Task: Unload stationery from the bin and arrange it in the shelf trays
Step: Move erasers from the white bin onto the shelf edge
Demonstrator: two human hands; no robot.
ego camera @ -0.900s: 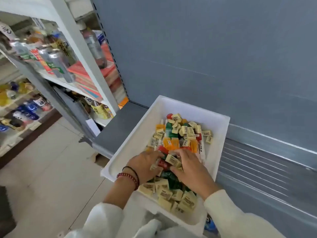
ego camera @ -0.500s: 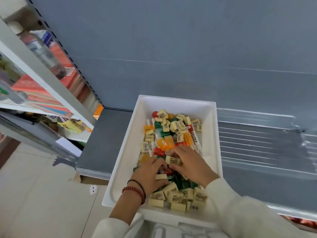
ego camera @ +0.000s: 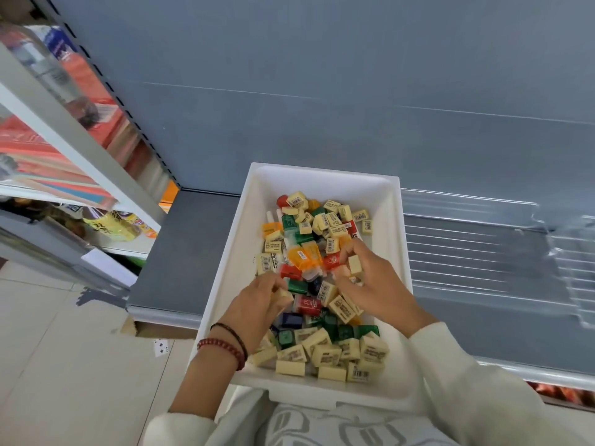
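Head view. Step in hand, as judged: picking stock from the white bin, which rested on the grey shelf with erasers and coloured sharpeners jumbled inside.

- Left hand pinched a cream eraser.
- Right hand curled round a second eraser.
- Next move probably called for a carry right to the clear shelf trays, just beside the bin.
- Hindrances: bin wall, mixed sorts.
- Left: stocked shelving, playing card on the floor.
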